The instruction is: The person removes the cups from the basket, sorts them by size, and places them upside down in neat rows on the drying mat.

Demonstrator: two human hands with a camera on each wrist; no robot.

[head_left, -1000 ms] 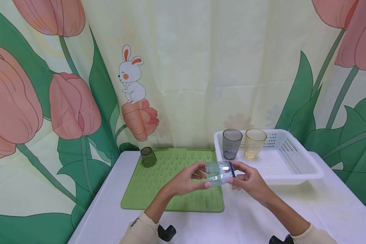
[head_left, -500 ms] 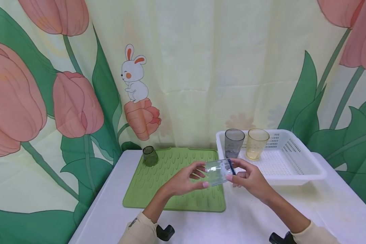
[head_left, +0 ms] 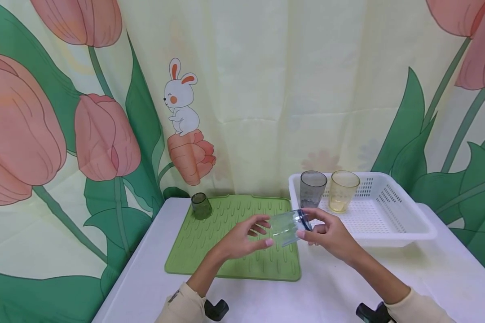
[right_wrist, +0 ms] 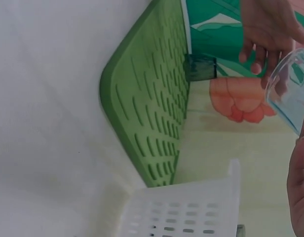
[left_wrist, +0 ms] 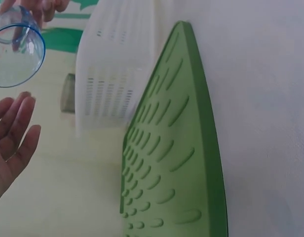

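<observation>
In the head view, my right hand [head_left: 331, 233] pinches a pale blue drinking glass [head_left: 284, 229] near its dark blue base. The glass lies sideways and slightly tilted above the green ridged mat [head_left: 234, 264], its rim turned toward my left hand [head_left: 242, 237]. That hand has its fingers spread beside the rim; the left wrist view shows a gap between the fingers [left_wrist: 23, 118] and the glass [left_wrist: 16, 59]. A dark green glass [head_left: 201, 207] stands at the mat's far left corner. The right wrist view cuts off part of the right hand [right_wrist: 301, 182].
A white perforated basket [head_left: 396, 235] stands right of the mat. A grey glass [head_left: 312, 190] and a yellowish glass [head_left: 342, 193] stand upright at its left side. Behind the white-covered table [head_left: 331, 287] hangs a printed curtain [head_left: 246, 89] with tulips and a rabbit.
The pale blue glass has tilted a little in my right hand. My left hand's fingers have drawn slightly away from its rim. The whole head view has shifted slightly.
</observation>
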